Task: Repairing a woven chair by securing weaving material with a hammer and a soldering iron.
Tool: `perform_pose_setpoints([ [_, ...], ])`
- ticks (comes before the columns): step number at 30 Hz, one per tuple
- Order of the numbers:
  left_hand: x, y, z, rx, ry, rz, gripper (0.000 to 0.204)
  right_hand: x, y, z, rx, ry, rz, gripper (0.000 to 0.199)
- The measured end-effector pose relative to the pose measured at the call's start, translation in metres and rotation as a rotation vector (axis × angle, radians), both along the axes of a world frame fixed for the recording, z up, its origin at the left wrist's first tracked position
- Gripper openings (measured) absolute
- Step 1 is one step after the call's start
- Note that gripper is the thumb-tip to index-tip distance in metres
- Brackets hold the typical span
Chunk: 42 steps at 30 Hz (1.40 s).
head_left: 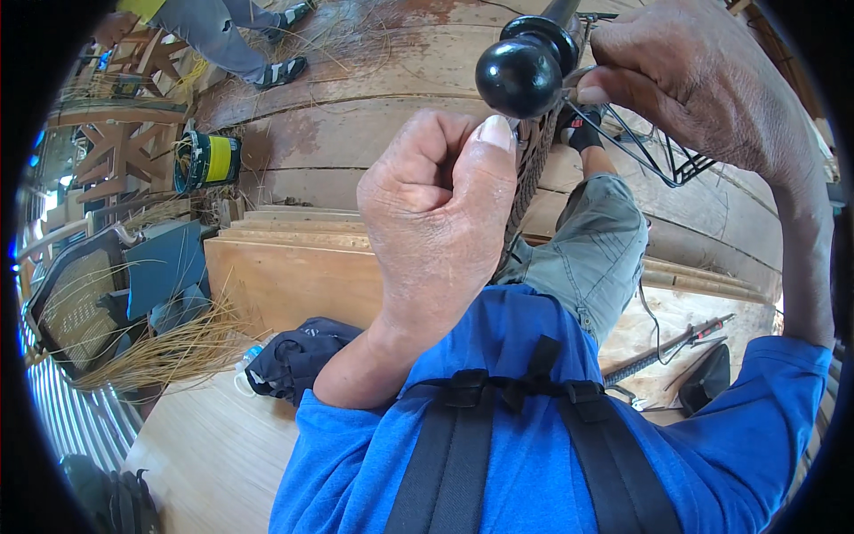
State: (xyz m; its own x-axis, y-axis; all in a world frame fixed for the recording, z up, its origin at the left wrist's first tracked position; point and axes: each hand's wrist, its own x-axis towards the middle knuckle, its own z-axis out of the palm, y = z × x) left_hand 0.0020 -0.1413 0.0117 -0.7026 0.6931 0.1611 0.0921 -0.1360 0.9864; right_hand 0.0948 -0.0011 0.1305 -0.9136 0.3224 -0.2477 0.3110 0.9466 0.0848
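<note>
A glossy black ball-shaped knob (516, 78) tops a dark post in front of me at the upper middle. Below it runs a brown woven band (534, 169), seen almost edge-on. My left hand (436, 200) is closed beside this band, its thumb pressed against the curled fingers; what they pinch is hidden. On the other side of the knob, my right hand (712, 98) is closed too, thumb and forefinger pinching a thin strand close to the knob. Part of the band is hidden behind my left hand and the knob.
A black wire frame (667, 165) stands under my right hand. Wooden boards (294, 276) are stacked ahead of my lap. Loose cane strands (178, 343), a dark bag (307, 356) and a bucket (209, 162) lie leftward. Another person's legs (227, 44) show at upper left.
</note>
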Motion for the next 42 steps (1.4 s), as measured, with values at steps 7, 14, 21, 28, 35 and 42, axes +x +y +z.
perform_pose_setpoints([
  [7,-0.006,-0.008,0.019,-0.268,0.155,-0.044,0.015,0.005,0.014,-0.042,-0.01,0.11,0.062,0.031],
  [14,-0.009,-0.003,0.035,-0.393,0.259,-0.18,0.01,0.008,0.006,-0.049,0.115,0.406,0.204,0.03],
  [21,-0.005,0.004,0.032,-0.336,0.36,-0.105,0.008,0.027,0.02,-0.062,0.114,0.523,0.217,0.027],
  [28,-0.013,0.012,0.033,-0.28,0.315,-0.158,0.003,0.016,0.024,-0.064,0.018,0.647,0.249,0.026],
  [35,-0.01,0.026,0.038,-0.316,0.402,-0.102,0.012,0.015,0.049,-0.066,-0.052,0.817,0.254,0.025],
  [42,-0.009,0.03,0.042,-0.378,0.509,-0.055,0.015,0.073,0.064,-0.065,-0.238,0.585,-0.315,0.026],
])
